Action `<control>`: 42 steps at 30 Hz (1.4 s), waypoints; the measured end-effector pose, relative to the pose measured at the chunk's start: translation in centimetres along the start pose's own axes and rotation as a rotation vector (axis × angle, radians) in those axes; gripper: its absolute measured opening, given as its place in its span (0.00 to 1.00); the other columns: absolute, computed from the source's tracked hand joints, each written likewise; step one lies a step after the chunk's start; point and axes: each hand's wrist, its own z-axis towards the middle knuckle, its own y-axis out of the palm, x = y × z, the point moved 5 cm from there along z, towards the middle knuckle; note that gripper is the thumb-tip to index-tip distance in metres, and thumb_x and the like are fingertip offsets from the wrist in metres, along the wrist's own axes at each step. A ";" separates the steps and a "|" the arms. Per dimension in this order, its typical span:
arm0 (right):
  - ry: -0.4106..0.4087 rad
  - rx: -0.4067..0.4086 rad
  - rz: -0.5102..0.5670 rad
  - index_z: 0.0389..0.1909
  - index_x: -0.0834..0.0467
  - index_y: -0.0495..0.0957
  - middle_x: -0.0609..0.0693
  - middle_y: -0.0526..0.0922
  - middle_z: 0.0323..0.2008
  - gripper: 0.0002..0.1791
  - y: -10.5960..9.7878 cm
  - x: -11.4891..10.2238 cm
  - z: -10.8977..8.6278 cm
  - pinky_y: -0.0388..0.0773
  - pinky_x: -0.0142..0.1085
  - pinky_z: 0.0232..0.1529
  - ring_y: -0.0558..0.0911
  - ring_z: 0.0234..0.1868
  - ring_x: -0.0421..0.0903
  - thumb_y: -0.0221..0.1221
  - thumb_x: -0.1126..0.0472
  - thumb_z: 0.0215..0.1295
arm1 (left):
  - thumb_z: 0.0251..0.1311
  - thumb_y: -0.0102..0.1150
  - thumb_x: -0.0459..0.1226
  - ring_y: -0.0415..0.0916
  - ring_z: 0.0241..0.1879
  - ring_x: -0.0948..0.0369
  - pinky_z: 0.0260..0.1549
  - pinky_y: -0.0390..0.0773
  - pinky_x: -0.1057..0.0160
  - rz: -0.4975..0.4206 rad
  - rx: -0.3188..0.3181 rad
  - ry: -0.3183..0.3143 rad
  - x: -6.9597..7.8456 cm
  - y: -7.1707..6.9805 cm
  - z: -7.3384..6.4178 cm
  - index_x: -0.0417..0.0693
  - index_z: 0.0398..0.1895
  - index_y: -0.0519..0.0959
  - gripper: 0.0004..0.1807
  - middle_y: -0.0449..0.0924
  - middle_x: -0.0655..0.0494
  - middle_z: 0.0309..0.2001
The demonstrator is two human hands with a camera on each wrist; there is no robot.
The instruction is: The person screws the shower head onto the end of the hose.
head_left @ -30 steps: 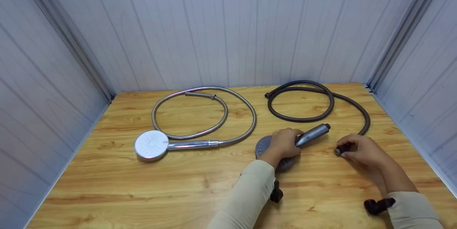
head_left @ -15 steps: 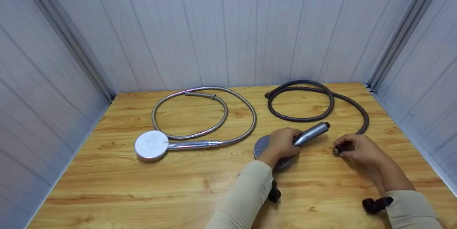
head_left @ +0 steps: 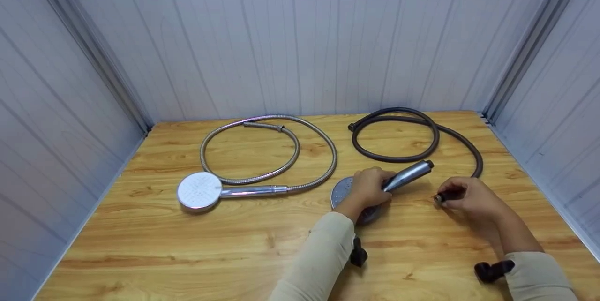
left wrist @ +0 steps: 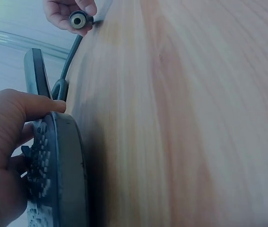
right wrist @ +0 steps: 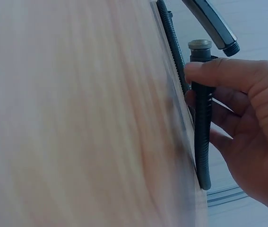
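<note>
My left hand [head_left: 369,188] grips a dark grey shower head [head_left: 341,191] near the neck, its spray face up and its threaded handle end [head_left: 429,164] pointing to the far right. In the left wrist view the thumb and fingers hold the head's rim. To the right, my right hand [head_left: 473,198] pinches the end of a black shower hose [right wrist: 202,109] between thumb and fingers. The hose's end fitting [head_left: 439,198] points left, a short gap away from the handle end. The rest of the hose curves back into a loop behind the hands.
On the left of the wooden table [head_left: 187,254] lies a chrome shower head [head_left: 199,191] joined to a coiled metal hose [head_left: 335,155]. A second fitting [head_left: 351,126] ends the black hose at the back. White panel walls [head_left: 300,38] enclose three sides.
The right hand and the hose end have shifted slightly left. The left hand and the dark shower head have also moved a little left. The chrome set stays in place.
</note>
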 end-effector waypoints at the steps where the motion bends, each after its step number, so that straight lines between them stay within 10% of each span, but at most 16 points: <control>1: -0.002 0.009 -0.007 0.41 0.60 0.82 0.53 0.83 0.38 0.11 -0.1 0.0 0.0 0.77 0.31 0.40 0.81 0.39 0.45 0.67 0.70 0.56 | 0.48 0.73 0.41 0.70 0.33 0.70 0.39 0.68 0.71 -0.003 0.000 0.004 0.0 0.0 0.0 0.63 0.57 0.81 0.29 0.82 0.69 0.40; 42: -0.053 0.140 0.019 0.51 0.63 0.82 0.60 0.82 0.47 0.19 -1.7 -1.6 0.4 0.78 0.30 0.36 0.80 0.40 0.35 0.65 0.57 0.63 | 0.44 0.75 0.35 0.67 0.28 0.69 0.30 0.67 0.73 -0.132 0.055 0.131 -0.6 -2.7 -1.2 0.57 0.55 0.83 0.29 0.83 0.62 0.36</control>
